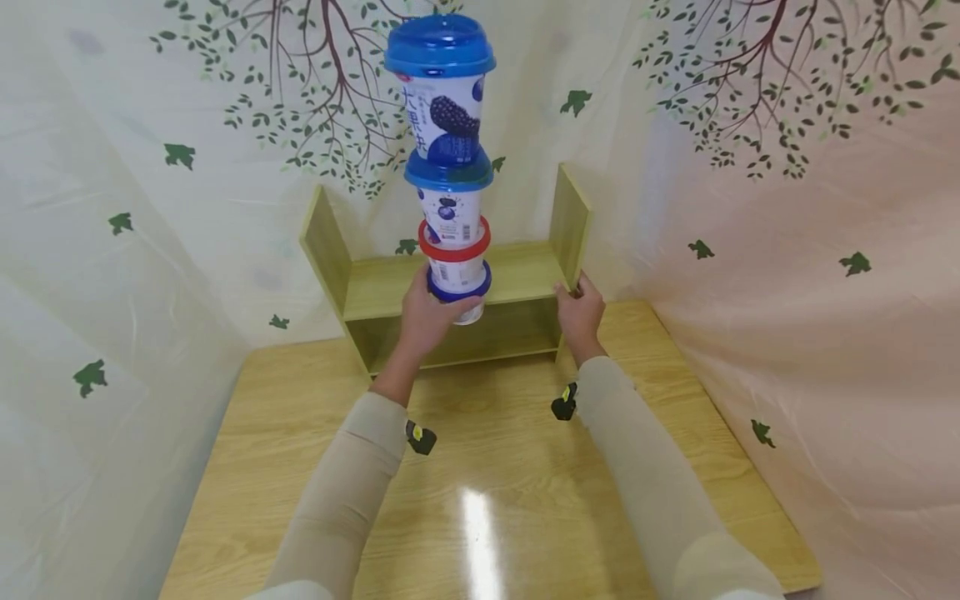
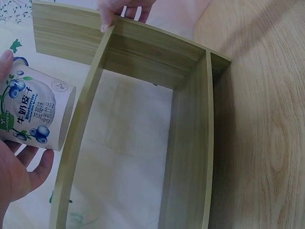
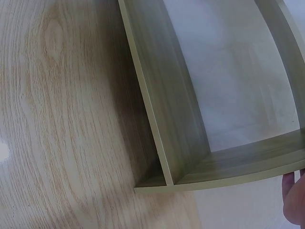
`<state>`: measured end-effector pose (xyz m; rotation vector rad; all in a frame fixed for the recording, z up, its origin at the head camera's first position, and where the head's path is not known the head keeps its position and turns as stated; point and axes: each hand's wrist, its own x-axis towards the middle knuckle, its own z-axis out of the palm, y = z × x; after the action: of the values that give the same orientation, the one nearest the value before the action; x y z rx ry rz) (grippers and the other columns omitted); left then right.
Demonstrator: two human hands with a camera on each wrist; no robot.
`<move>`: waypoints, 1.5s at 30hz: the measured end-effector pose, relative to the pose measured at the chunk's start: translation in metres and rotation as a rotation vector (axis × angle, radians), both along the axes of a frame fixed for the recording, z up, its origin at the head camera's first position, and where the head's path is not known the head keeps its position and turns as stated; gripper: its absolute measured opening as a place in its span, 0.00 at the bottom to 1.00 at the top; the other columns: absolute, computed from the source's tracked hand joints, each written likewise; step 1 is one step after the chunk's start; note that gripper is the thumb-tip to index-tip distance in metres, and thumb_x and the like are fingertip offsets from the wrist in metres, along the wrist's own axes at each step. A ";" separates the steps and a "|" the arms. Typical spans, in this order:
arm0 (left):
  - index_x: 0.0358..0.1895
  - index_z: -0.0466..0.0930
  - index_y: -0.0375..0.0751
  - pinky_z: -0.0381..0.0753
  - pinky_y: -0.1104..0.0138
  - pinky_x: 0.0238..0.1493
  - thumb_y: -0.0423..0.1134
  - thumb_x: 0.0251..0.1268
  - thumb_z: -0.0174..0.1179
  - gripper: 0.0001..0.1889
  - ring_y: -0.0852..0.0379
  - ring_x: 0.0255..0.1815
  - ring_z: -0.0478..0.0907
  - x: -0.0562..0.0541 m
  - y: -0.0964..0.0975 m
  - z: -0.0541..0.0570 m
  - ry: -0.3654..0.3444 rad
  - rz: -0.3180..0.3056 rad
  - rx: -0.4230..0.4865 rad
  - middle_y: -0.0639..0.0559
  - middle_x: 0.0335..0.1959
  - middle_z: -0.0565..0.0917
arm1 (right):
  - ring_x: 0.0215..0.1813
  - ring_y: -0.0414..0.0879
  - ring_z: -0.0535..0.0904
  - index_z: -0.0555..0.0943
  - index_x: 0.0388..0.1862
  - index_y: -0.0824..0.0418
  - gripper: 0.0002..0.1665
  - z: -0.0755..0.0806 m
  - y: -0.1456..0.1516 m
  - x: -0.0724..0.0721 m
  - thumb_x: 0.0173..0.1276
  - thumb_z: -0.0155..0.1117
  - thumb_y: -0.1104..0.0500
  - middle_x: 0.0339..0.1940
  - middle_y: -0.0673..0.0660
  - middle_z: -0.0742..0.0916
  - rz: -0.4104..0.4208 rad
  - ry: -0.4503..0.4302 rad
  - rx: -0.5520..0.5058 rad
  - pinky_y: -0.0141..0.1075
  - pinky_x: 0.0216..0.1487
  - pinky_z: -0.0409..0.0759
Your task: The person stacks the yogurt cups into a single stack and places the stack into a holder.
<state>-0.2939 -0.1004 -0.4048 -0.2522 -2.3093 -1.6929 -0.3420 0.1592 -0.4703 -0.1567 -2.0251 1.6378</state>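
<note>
My left hand (image 1: 427, 315) grips the lowest cup (image 2: 45, 112) of a tall stack, thumb on one side and fingers on the other. Upright above it rise a cup with a red rim (image 1: 454, 252), a white cup with a blue lid (image 1: 448, 175) and, topmost, a larger blackberry-printed cup (image 1: 444, 117) under a domed blue lid. In the left wrist view the held cup has blueberry pictures and stands close to the edge of a wooden shelf (image 1: 525, 265). My right hand (image 1: 581, 315) grips the shelf's right side panel (image 1: 572, 221), near the middle board.
The shelf stands at the back of a wooden table (image 1: 480, 467), its left side panel (image 1: 324, 250) rising beside the stack. A pale curtain (image 1: 225, 208) printed with branches and leaves hangs behind and at both sides. Small black devices sit at both wrists.
</note>
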 end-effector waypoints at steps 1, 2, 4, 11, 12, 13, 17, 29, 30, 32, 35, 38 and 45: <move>0.75 0.62 0.50 0.73 0.51 0.66 0.58 0.47 0.79 0.51 0.49 0.66 0.73 -0.001 0.000 -0.001 -0.006 0.004 -0.003 0.52 0.67 0.75 | 0.37 0.46 0.78 0.82 0.64 0.53 0.24 -0.001 0.000 0.000 0.70 0.68 0.59 0.54 0.59 0.87 0.000 0.000 -0.002 0.33 0.35 0.76; 0.75 0.62 0.50 0.73 0.51 0.66 0.58 0.47 0.79 0.51 0.49 0.66 0.73 -0.001 0.001 -0.002 -0.015 0.006 -0.005 0.52 0.67 0.74 | 0.38 0.46 0.79 0.82 0.64 0.53 0.24 -0.002 0.000 0.000 0.70 0.69 0.59 0.54 0.59 0.87 0.002 -0.002 -0.004 0.34 0.35 0.76; 0.75 0.62 0.50 0.73 0.50 0.66 0.57 0.46 0.80 0.52 0.49 0.66 0.73 -0.003 0.001 -0.004 -0.029 0.014 -0.011 0.51 0.67 0.74 | 0.39 0.46 0.79 0.81 0.65 0.53 0.24 -0.003 0.001 0.000 0.70 0.69 0.59 0.55 0.59 0.87 0.004 -0.008 -0.006 0.34 0.36 0.77; 0.75 0.62 0.49 0.74 0.50 0.64 0.60 0.46 0.79 0.52 0.49 0.65 0.74 -0.018 0.004 -0.006 -0.044 0.007 -0.011 0.51 0.66 0.75 | 0.38 0.46 0.78 0.81 0.66 0.52 0.25 -0.002 0.001 -0.001 0.70 0.68 0.60 0.56 0.59 0.87 -0.005 -0.017 -0.024 0.33 0.35 0.76; 0.74 0.63 0.48 0.75 0.51 0.64 0.60 0.45 0.79 0.52 0.49 0.64 0.74 -0.020 0.004 -0.005 -0.044 0.009 -0.009 0.50 0.66 0.76 | 0.38 0.46 0.78 0.80 0.67 0.51 0.26 -0.001 0.001 -0.001 0.70 0.68 0.59 0.56 0.59 0.86 -0.002 -0.023 -0.029 0.33 0.36 0.76; 0.74 0.63 0.47 0.75 0.51 0.64 0.59 0.45 0.79 0.52 0.49 0.63 0.75 -0.022 0.005 -0.005 -0.043 0.011 -0.006 0.50 0.65 0.76 | 0.39 0.47 0.78 0.80 0.67 0.51 0.26 -0.001 0.001 -0.001 0.71 0.68 0.59 0.57 0.59 0.86 0.001 -0.030 -0.035 0.33 0.36 0.76; 0.73 0.64 0.45 0.75 0.51 0.63 0.59 0.46 0.79 0.51 0.48 0.62 0.75 -0.030 0.005 -0.002 -0.061 0.014 -0.014 0.49 0.64 0.77 | 0.44 0.46 0.79 0.78 0.69 0.49 0.27 -0.001 0.001 -0.001 0.71 0.67 0.58 0.60 0.58 0.85 0.010 -0.058 -0.056 0.34 0.40 0.77; 0.75 0.61 0.47 0.72 0.51 0.66 0.59 0.48 0.78 0.52 0.48 0.65 0.73 -0.050 0.004 0.003 -0.116 -0.009 -0.010 0.49 0.67 0.74 | 0.35 0.44 0.76 0.81 0.66 0.51 0.25 -0.001 -0.002 -0.003 0.70 0.68 0.60 0.54 0.59 0.87 -0.019 -0.022 -0.052 0.30 0.34 0.74; 0.75 0.61 0.46 0.72 0.51 0.66 0.58 0.48 0.78 0.51 0.48 0.65 0.73 -0.051 0.005 0.003 -0.115 -0.011 -0.006 0.49 0.67 0.74 | 0.35 0.44 0.76 0.81 0.66 0.51 0.25 -0.001 -0.002 -0.003 0.70 0.68 0.60 0.54 0.59 0.87 -0.015 -0.018 -0.054 0.31 0.34 0.74; 0.75 0.62 0.47 0.73 0.52 0.66 0.59 0.48 0.78 0.51 0.49 0.64 0.73 -0.053 0.005 0.004 -0.120 -0.006 -0.007 0.49 0.66 0.75 | 0.35 0.44 0.76 0.81 0.66 0.51 0.25 0.000 -0.002 -0.002 0.70 0.68 0.60 0.54 0.59 0.87 -0.010 -0.016 -0.055 0.32 0.34 0.74; 0.74 0.62 0.47 0.73 0.52 0.65 0.60 0.47 0.78 0.51 0.50 0.64 0.74 -0.059 0.006 0.004 -0.116 -0.006 -0.006 0.50 0.66 0.75 | 0.35 0.44 0.76 0.81 0.65 0.53 0.24 0.001 -0.001 -0.002 0.70 0.68 0.60 0.52 0.60 0.87 -0.013 -0.012 -0.054 0.32 0.34 0.74; 0.74 0.61 0.49 0.73 0.53 0.66 0.61 0.47 0.78 0.52 0.51 0.64 0.73 -0.064 0.008 0.006 -0.134 -0.008 -0.008 0.51 0.67 0.74 | 0.34 0.44 0.75 0.82 0.64 0.54 0.24 0.002 0.000 -0.002 0.70 0.68 0.61 0.51 0.61 0.87 -0.019 -0.007 -0.053 0.32 0.34 0.74; 0.76 0.58 0.48 0.71 0.52 0.68 0.60 0.49 0.77 0.53 0.49 0.67 0.71 -0.067 0.007 0.009 -0.165 -0.003 -0.028 0.49 0.69 0.72 | 0.40 0.44 0.78 0.82 0.64 0.55 0.24 0.002 -0.002 0.000 0.70 0.68 0.63 0.55 0.60 0.87 -0.007 -0.010 -0.079 0.31 0.38 0.76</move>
<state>-0.3612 -0.0938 -0.3960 -0.1259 -2.4515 -1.7442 -0.3423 0.1573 -0.4681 -0.2003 -1.9659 1.7161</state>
